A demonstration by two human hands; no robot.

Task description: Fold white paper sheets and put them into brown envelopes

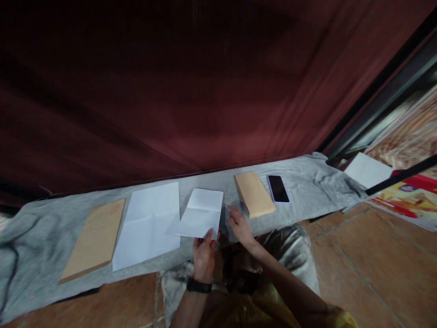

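My left hand [204, 253], with a black watch on its wrist, pinches the near edge of a folded white sheet of paper [201, 212] and holds it just above the grey cloth [307, 187]. My right hand [240, 225] lies open and flat on the cloth beside that sheet, fingers stretched out, holding nothing. A larger creased white sheet [148, 223] lies flat to the left. A stack of tan envelopes [254, 193] sits just beyond my right hand.
A second tan envelope stack [95, 239] lies at the left. A black phone [278, 188] rests right of the near envelopes. A dark red curtain [170, 91] hangs behind the cloth. Another white sheet [367, 171] and a colourful print [406, 200] lie on the tiled floor [375, 273] at right.
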